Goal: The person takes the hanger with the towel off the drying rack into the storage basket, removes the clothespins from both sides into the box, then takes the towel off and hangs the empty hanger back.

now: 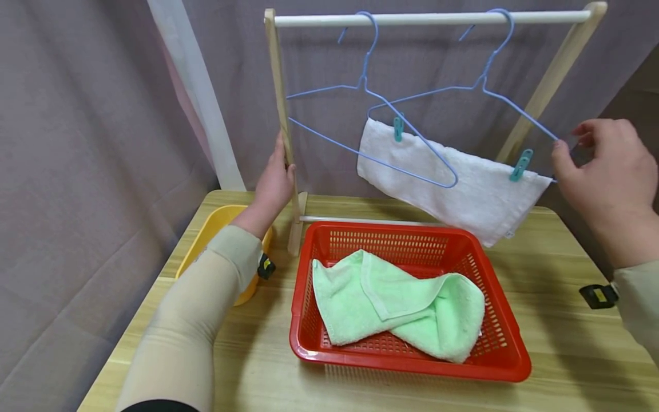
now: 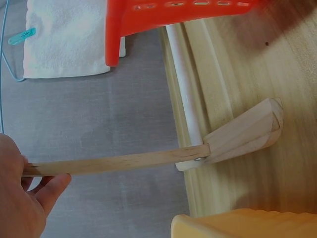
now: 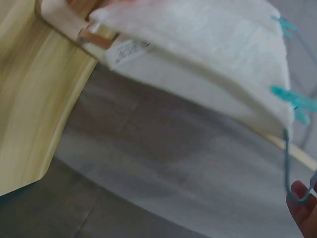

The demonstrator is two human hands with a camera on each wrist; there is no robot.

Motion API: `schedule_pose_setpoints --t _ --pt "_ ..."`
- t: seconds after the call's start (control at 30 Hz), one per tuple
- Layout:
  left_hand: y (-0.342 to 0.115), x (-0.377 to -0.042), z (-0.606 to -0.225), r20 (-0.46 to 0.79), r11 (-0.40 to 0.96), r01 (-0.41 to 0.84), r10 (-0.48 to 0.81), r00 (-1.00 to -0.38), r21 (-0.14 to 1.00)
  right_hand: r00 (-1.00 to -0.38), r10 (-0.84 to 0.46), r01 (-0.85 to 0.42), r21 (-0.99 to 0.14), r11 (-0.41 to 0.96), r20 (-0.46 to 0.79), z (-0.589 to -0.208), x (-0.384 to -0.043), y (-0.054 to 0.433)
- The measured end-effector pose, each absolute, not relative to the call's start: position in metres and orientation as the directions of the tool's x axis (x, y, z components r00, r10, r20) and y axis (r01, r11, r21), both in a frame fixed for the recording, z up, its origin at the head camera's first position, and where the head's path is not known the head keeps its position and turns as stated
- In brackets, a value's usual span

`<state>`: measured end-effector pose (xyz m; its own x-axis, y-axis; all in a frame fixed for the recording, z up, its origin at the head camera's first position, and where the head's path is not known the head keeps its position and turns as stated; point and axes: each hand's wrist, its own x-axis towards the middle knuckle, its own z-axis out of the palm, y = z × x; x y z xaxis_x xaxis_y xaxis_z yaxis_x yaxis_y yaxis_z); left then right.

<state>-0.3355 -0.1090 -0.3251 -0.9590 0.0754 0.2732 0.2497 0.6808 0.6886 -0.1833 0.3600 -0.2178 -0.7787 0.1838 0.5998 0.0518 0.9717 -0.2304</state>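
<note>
My left hand (image 1: 275, 180) grips the left wooden post (image 1: 278, 80) of a drying rack; the left wrist view shows thumb and fingers around the post. On the right, my right hand (image 1: 610, 171) pinches the right corner of a blue wire hanger (image 1: 484, 74) hooked over the rack's white top bar (image 1: 432, 20). A white towel (image 1: 437, 171) hangs slanted from this hanger, held by two teal clothespins (image 1: 521, 165). In the right wrist view, the fingertips (image 3: 299, 191) touch the hanger's bent end. Another blue hanger (image 1: 365, 68), bare, hangs to the left.
A red plastic basket (image 1: 412, 371) stands before the rack, with a crumpled light green towel (image 1: 412, 303) inside. Behind my left forearm is a yellow container (image 1: 206, 232). Grey curtain (image 1: 92, 143) surrounds the wooden table (image 1: 268, 355) at the back and left.
</note>
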Motion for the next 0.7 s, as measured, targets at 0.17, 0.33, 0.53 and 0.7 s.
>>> schedule_pose_setpoints --t 0.17,0.33,0.53,0.7 --pt "-0.109 -0.336 -0.326 0.298 0.687 0.267 0.077 -0.951 0.676 -0.818 0.159 0.075 -0.172 0.982 0.553 -0.221 -0.193 0.37" --pt "-0.108 -0.335 -0.325 0.296 0.689 0.264 0.075 -0.952 0.675 -0.84 0.136 0.077 -0.132 0.988 0.525 -0.225 -0.202 0.376" --pt "-0.108 -0.334 -0.324 0.271 0.681 0.245 0.071 -0.96 0.69 -0.866 0.141 0.093 -0.122 0.988 0.479 -0.227 -0.208 0.38" --pt "-0.108 -0.333 -0.323 0.243 0.668 0.224 0.065 -0.968 0.709 -0.872 0.123 0.07 -0.127 0.989 0.474 -0.227 -0.21 0.383"
